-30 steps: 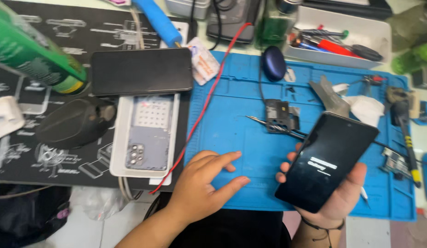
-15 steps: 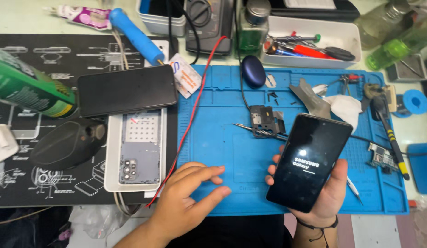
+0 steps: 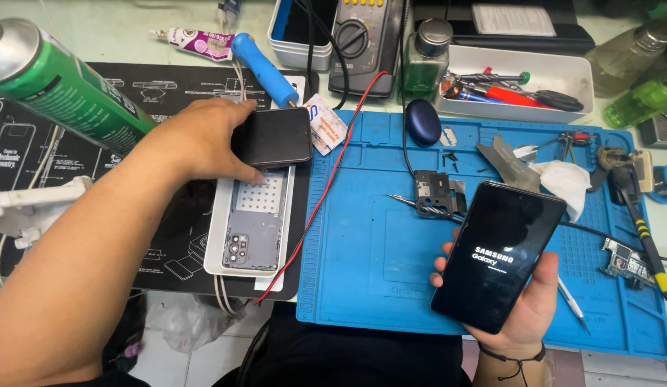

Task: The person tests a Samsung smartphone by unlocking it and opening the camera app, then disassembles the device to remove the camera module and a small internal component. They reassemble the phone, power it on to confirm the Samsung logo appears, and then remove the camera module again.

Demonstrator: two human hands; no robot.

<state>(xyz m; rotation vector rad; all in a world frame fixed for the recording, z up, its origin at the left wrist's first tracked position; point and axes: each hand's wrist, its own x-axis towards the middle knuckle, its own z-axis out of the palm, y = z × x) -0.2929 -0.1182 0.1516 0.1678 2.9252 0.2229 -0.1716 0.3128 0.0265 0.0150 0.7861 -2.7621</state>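
Note:
My right hand [image 3: 523, 308] holds a black smartphone [image 3: 500, 254] upright over the blue work mat [image 3: 362, 258]; its screen is dark with small white start-up text. My left hand [image 3: 204, 140] reaches across the black mat [image 3: 168, 236] and closes on the left end of a second black phone [image 3: 276, 136], thumb under its lower edge. Just below that phone lies a white phone back cover [image 3: 251, 222], inside up, with its camera block showing.
A green spray can [image 3: 61, 86] lies at the far left. A blue-handled soldering iron [image 3: 265, 68], a multimeter [image 3: 366, 43] and a white tool tray [image 3: 520, 79] line the back. A red wire [image 3: 326, 190], a small circuit part [image 3: 434, 193], tissue [image 3: 563, 179] and a screwdriver [image 3: 638, 222] lie on the blue mat.
My left hand lifted off the blue mat's front edge and moved up-left onto the second black phone. My right hand still holds the smartphone, and the view has shifted.

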